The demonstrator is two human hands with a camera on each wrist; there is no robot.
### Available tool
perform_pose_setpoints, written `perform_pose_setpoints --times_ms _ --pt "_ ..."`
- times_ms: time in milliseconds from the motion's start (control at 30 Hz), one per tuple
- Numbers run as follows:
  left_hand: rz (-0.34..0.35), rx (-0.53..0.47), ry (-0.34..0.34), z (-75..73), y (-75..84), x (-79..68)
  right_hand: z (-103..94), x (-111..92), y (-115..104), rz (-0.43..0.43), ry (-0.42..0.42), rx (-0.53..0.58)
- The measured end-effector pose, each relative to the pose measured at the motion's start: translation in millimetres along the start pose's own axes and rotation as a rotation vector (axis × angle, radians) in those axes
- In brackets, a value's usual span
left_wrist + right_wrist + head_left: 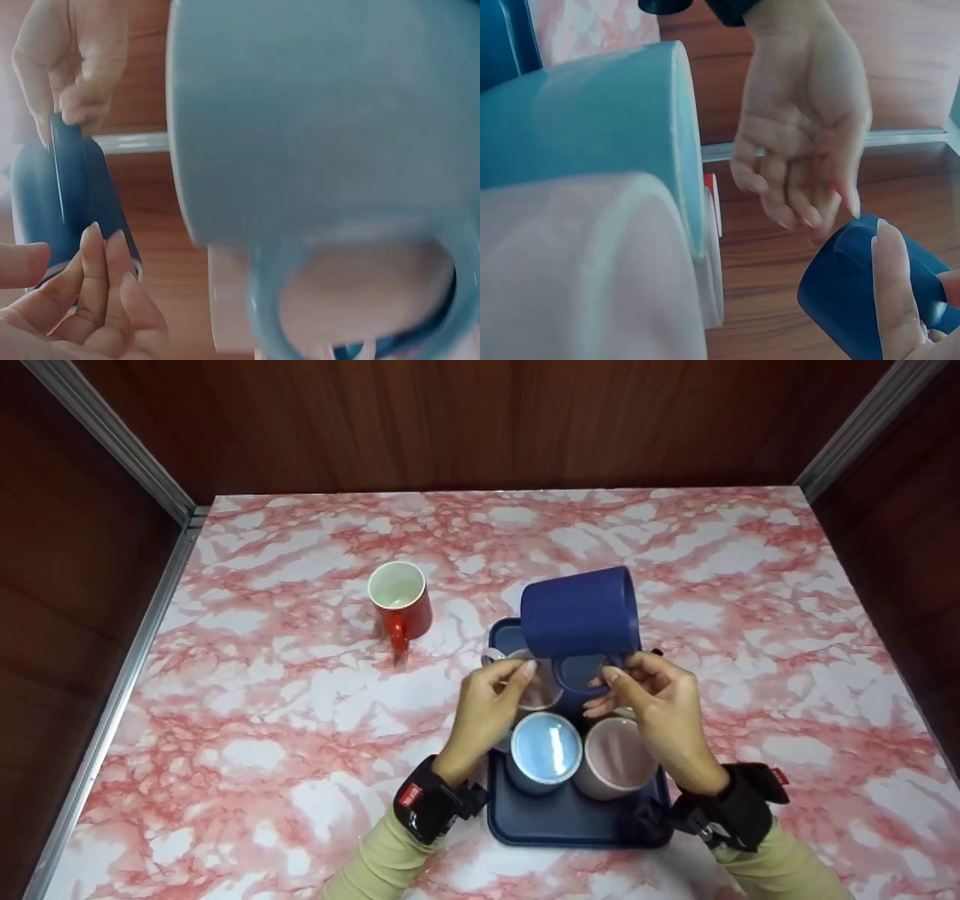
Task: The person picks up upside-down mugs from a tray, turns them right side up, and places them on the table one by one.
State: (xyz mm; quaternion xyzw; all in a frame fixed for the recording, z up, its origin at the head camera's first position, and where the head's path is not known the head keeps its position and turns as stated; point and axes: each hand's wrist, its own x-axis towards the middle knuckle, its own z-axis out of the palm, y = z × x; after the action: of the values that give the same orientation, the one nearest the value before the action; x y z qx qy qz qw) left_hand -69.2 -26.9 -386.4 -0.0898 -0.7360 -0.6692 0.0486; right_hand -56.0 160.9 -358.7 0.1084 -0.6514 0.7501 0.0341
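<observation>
A dark blue mug [577, 613] is held on its side above the tray, its handle pointing toward me. My right hand [664, 705] pinches that handle between thumb and fingers. Close by the mug's left end is my left hand [491, 701], fingers loosely bent and thumb tip near the mug's underside. The right wrist view shows this left hand [802, 127] with its fingertips right at the blue mug [840, 289]. Below my hands, a light blue mug [546, 750] and a pinkish mug [619, 757] stand on the dark blue tray [577, 825].
Another mug [541, 694] stands farther back on the tray, partly hidden by my left hand. A red mug [416, 619] with a white inside stands upright on the marbled table [300, 660], left of the tray. Dark wood panels [480, 427] enclose the table.
</observation>
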Motion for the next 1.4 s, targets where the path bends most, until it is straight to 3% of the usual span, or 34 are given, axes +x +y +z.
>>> perform_pose_setpoints --times_ms 267,500,933,1200,1400 --pt "0.005 0.102 0.108 -25.2 -17.7 -4.9 2.0 16.1 -8.5 -0.003 0.013 -0.087" --pt "-0.062 0.149 0.134 -38.6 -29.2 -11.3 15.6 44.1 -15.3 0.107 0.003 -0.135" --pt "-0.13 0.179 0.146 -43.3 -38.7 -16.2 47.5 102.0 -2.0 0.269 -0.05 -0.167" --pt "-0.128 0.164 0.153 -44.8 -42.9 -17.9 69.5 123.5 14.9 0.386 -0.029 -0.113" --pt "-0.151 0.126 0.186 -44.9 -44.2 -17.4 88.1 134.0 26.8 0.456 0.004 -0.158"
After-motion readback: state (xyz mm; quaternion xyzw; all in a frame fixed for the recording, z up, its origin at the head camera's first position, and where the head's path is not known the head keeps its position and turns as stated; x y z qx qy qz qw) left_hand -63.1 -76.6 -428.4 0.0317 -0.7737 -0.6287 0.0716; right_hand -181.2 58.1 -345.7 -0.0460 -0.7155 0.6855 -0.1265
